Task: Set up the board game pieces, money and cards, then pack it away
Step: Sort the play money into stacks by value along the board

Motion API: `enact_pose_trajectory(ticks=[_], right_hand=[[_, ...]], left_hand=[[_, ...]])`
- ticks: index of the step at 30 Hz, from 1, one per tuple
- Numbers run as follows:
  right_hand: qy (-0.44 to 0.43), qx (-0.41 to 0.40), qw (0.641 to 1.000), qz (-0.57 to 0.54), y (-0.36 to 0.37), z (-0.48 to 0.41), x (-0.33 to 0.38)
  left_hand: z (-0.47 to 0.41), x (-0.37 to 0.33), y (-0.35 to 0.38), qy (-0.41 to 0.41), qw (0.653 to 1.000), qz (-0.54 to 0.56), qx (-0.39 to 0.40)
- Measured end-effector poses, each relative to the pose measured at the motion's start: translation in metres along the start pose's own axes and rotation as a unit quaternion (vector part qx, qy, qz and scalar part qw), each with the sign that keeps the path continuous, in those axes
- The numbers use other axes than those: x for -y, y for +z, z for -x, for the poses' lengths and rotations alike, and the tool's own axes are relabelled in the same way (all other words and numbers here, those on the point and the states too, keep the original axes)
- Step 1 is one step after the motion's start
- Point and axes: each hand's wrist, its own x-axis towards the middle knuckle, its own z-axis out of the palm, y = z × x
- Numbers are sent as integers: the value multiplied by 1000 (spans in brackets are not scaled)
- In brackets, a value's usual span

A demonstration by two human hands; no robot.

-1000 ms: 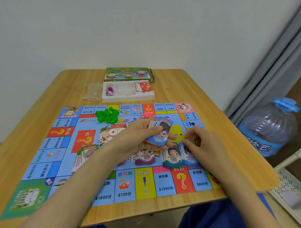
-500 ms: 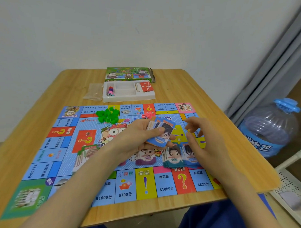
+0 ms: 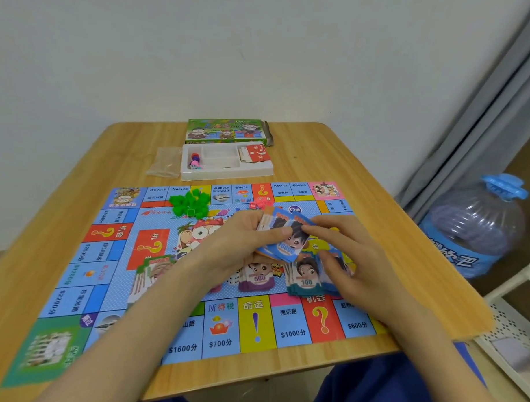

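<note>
The colourful game board (image 3: 115, 260) lies flat on the wooden table. Above its middle my left hand (image 3: 238, 247) grips a stack of blue play money (image 3: 285, 245) marked 10000. My right hand (image 3: 346, 252) pinches the top note of that stack at its right edge. Sorted money piles lie on the board beneath: a purple 500 pile (image 3: 257, 280), a teal 100 pile (image 3: 304, 282) and a pile (image 3: 153, 272) at the left. Green houses (image 3: 190, 202) and small red pieces (image 3: 259, 204) sit near the board's far edge.
Behind the board stands a white plastic tray (image 3: 226, 172) with pawns (image 3: 194, 161) and red cards (image 3: 256, 154), a clear bag (image 3: 166, 162) left of it and the green game box (image 3: 225, 130) beyond. A large water bottle (image 3: 475, 226) and a white rack (image 3: 514, 321) stand right of the table.
My right hand rose from the money piles on the board, swung up, and now pinches the top note of the stack in my left hand.
</note>
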Motion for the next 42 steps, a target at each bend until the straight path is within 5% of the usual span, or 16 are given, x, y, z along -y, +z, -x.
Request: enact_pose_trajectory(ticks=[15,24,36,42], right_hand=[[-5,-21,1000,-7,-4,-1,6],[183,-161,965,-99,-14,-6,13],[322,-93,928,-162,-13,-8,9],[293,-31,954,-52,-7,-5,3]], left_hand=[[-2,0,0,14,999,28,-19],[-3,1,-3,5,998,33,-46],[-4,1,-3,3,998,36,-44],[-3,1,-3,-3,999,32,-40]])
